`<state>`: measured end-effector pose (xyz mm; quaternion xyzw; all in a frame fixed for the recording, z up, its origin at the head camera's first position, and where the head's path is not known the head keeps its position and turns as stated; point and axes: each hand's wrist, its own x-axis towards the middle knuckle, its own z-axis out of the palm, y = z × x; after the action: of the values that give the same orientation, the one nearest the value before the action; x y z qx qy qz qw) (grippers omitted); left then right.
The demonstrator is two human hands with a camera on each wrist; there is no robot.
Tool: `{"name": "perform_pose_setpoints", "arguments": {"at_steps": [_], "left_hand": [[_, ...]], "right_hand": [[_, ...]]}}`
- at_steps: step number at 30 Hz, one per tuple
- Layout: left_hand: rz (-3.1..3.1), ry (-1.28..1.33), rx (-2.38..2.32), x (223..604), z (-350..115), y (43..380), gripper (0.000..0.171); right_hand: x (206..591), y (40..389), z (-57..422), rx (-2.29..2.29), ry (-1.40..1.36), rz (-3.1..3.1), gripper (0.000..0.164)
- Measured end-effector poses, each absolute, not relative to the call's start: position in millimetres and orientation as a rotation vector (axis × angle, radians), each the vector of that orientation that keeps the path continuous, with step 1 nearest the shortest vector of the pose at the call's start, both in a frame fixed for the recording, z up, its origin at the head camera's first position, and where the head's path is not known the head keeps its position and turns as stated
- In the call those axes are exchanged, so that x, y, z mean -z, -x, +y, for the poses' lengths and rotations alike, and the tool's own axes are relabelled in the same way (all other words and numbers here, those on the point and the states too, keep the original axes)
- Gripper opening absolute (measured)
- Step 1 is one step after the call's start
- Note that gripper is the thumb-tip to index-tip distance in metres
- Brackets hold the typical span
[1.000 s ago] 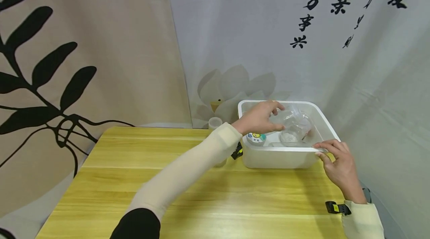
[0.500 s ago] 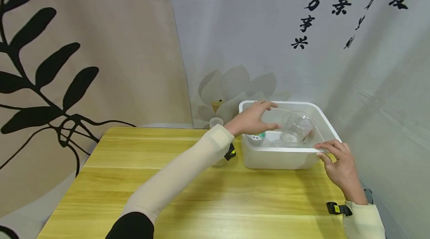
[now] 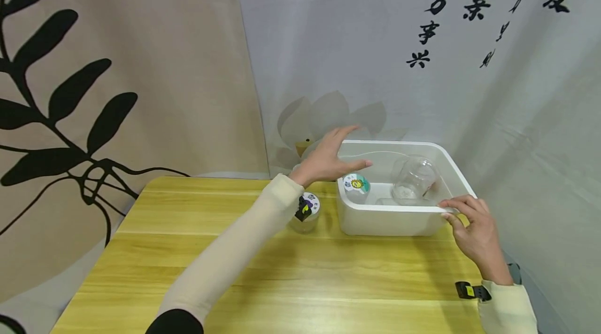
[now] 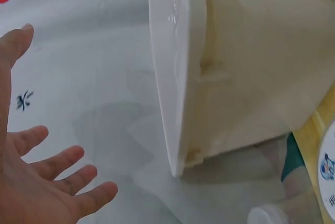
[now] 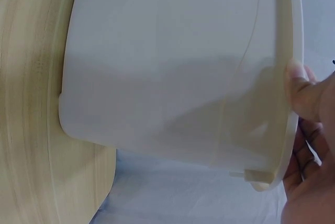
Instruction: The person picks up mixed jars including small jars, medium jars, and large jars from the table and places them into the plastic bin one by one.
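Observation:
My left hand hangs over the left end of a white plastic bin, fingers and thumb spread with nothing between them. In the left wrist view, the left hand is apart from the bin's rim. My right hand grips the rim at the bin's front right corner; its thumb presses on the rim in the right wrist view. Inside the bin, a clear jar lies tilted at the middle, and a jar with a printed lid stands at the left.
Another jar with a printed lid stands on the wooden table left of the bin, partly covered by the left wrist's strap. A white-topped container shows low in the left wrist view. Printed curtains hang behind the table.
My left hand has drawn back left from over the clear jar to the bin's left end, uncovering the printed lids. The right hand has stayed on the rim.

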<state>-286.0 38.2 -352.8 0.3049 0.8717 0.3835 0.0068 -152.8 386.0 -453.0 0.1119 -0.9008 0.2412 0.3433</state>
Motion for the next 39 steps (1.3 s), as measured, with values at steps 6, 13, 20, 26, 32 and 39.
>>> {"name": "perform_pose_setpoints", "arguments": {"at_steps": [6,13,20,26,32,39], "left_hand": [[2.791,-0.861,-1.315,363.3,18.2,291.3,0.103],[2.826,-0.724,-1.429,378.1,-6.3,293.1,0.108],[2.793,-0.569,-1.529,395.2,-25.6,287.8,0.111],[2.755,-0.494,-1.595,417.8,-40.9,282.7,0.113],[2.728,-0.438,-1.621,434.9,-53.1,276.3,0.112],[2.709,-0.376,-1.648,453.5,-62.1,270.8,0.113]], "right_hand": [[452.7,153.1,385.9,-0.631,-0.282,-2.344,0.032],[451.8,152.8,385.2,-0.636,-0.285,-2.342,0.032],[452.9,152.8,386.4,-0.637,-0.286,-2.336,0.033],[453.4,152.7,386.8,-0.634,-0.283,-2.339,0.032],[452.9,153.0,385.8,-0.633,-0.282,-2.337,0.031],[454.1,153.4,386.3,-0.634,-0.28,-2.336,0.032]]}}
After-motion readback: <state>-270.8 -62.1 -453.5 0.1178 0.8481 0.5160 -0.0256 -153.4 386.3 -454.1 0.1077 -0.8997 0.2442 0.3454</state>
